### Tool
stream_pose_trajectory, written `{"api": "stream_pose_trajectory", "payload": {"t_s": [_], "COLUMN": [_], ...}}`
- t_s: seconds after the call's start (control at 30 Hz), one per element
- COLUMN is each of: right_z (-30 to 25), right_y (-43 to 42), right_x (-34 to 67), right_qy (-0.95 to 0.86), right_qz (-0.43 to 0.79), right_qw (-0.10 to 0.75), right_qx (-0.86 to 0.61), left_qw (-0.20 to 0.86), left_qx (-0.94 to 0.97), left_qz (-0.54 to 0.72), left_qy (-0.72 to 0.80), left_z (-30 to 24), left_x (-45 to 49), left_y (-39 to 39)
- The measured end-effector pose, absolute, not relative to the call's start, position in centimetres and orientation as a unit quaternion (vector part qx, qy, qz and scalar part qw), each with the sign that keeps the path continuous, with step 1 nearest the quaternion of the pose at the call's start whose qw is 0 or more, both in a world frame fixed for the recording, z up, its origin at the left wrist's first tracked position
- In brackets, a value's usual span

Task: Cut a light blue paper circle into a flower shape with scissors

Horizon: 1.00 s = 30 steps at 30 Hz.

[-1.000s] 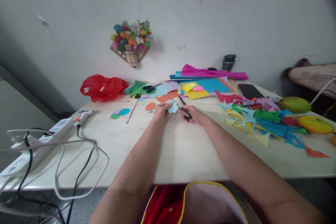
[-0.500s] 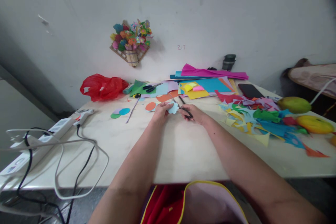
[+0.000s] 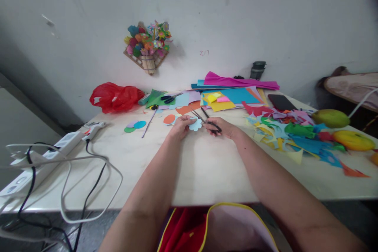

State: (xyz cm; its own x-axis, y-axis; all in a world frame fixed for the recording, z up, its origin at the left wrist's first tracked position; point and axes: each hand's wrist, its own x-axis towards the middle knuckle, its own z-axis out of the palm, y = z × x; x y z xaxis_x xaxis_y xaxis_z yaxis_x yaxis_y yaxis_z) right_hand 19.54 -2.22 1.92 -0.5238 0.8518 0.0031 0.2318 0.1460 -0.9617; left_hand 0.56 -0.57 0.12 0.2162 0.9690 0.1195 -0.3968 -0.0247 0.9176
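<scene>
A light blue paper flower with a scalloped edge is pinched in my left hand, above the middle of the table. My right hand grips a pair of black-handled scissors. Their blades are parted and point up and left, just behind and beside the flower. An orange paper circle lies left of my left hand, with pale blue paper partly hidden behind the fingers. Farther left are a green circle, a blue circle and a lilac one.
Paper scraps, mangoes and a phone are at the right. Coloured sheets, a second pair of scissors and a red plastic bag lie at the back. A power strip with loose cables occupies the left.
My right hand and the scissors have shifted slightly right, away from the paper flower, and the blades now show spread apart. My left hand stays nearly in place with the flower.
</scene>
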Motion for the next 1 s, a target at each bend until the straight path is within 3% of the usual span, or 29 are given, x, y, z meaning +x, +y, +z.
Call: {"api": "stream_pose_trajectory", "payload": {"t_s": [1.0], "right_z": [2.25], "right_y": [-2.54], "right_x": [19.30], "right_qy": [-0.695], "right_qz": [0.523], "right_qw": [0.285], "right_qx": [-0.404], "left_qw": [0.638], "left_qx": [0.456], "left_qz": [0.544], "left_qy": [0.301], "left_z": [0.05], "left_x": [0.74], "left_y": [-0.53]}}
